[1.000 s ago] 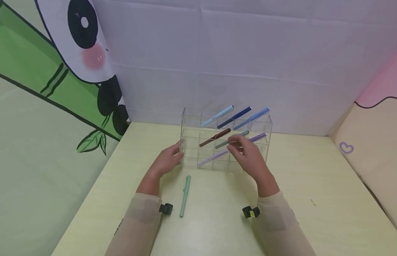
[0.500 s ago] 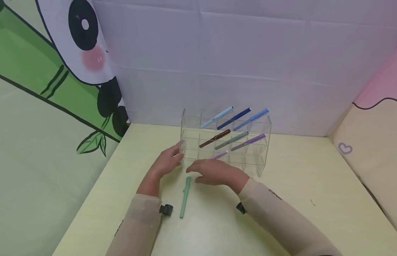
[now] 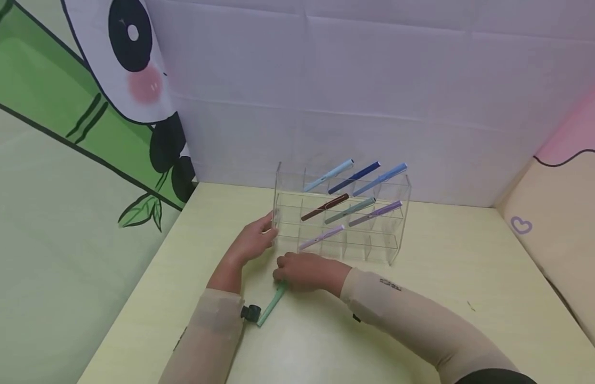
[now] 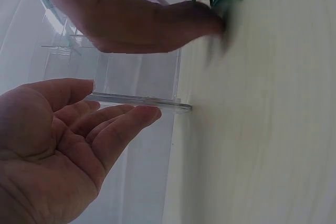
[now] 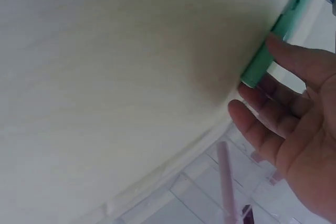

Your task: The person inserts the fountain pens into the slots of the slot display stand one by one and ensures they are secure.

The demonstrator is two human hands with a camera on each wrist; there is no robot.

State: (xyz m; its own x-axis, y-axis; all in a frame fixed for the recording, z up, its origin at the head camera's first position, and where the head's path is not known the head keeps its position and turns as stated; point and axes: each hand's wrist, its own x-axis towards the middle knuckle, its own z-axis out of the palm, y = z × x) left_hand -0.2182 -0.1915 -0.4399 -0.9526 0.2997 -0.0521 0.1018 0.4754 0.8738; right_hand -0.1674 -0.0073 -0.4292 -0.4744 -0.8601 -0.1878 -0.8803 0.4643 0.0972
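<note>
My right hand (image 3: 304,270) pinches a mint-green pen (image 3: 271,308) near its upper end, just above the table in front of the rack. In the right wrist view, the green pen (image 5: 281,27) lies between thumb and fingers. My left hand (image 3: 251,240) grips the left side panel of a clear pen rack (image 3: 360,252); in the left wrist view, that panel (image 4: 139,100) sits between its thumb and fingers. A lilac pen (image 3: 321,238) lies slanted in the lowest tier. The middle tier bears a brown pen (image 3: 324,207), a grey-green pen (image 3: 350,210) and a purple pen (image 3: 376,213).
Along the top tier lean a pale blue pen (image 3: 328,175), a navy pen (image 3: 354,177) and a mid-blue pen (image 3: 380,179). The rack stands on a pale wooden table (image 3: 460,256) before a white cloth backdrop (image 3: 374,80). Printed panels flank both sides.
My right hand has moved from the rack's right side down and left to the green pen and taken hold of it. The pen has swung to a slant. My left hand stays at the rack.
</note>
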